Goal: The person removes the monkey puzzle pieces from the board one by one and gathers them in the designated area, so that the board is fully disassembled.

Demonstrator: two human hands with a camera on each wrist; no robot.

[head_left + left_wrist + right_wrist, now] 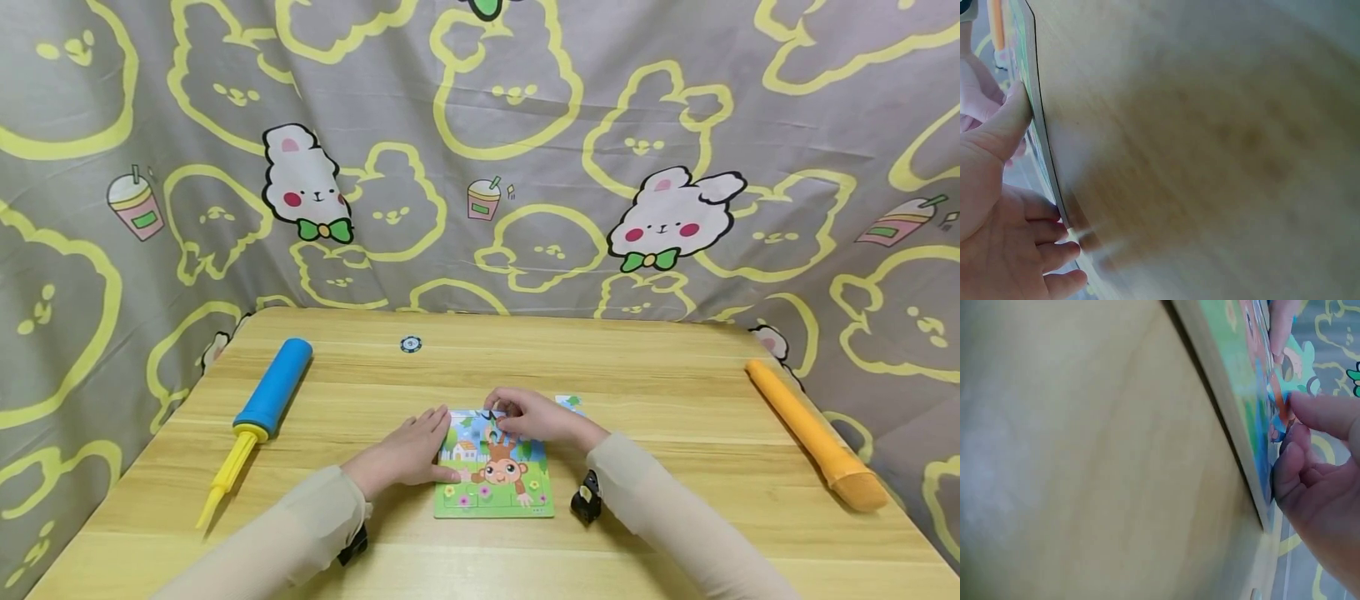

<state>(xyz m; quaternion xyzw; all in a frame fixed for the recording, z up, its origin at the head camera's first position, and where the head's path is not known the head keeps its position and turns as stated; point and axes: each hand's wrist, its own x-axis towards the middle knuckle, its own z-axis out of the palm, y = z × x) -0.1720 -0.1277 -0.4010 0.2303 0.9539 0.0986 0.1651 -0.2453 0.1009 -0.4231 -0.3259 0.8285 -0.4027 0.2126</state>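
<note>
A thin, stiff, light monkey puzzle board (495, 475) lies flat mid-table (675, 400). The left hand (408, 454) presses its edge with straight fingers; the right hand (528, 414) pinches a small piece (likely fiddly) at the top.

A light wooden table (675, 392) with visible grain fills the lower part of the head view, its far edge meeting a draped grey cloth backdrop (570, 125). The cloth is printed with yellow rabbit outlines, two white rabbits with green bow ties, and small drink cups, and it folds round both sides of the table. Even, soft light falls across the tabletop.
</note>
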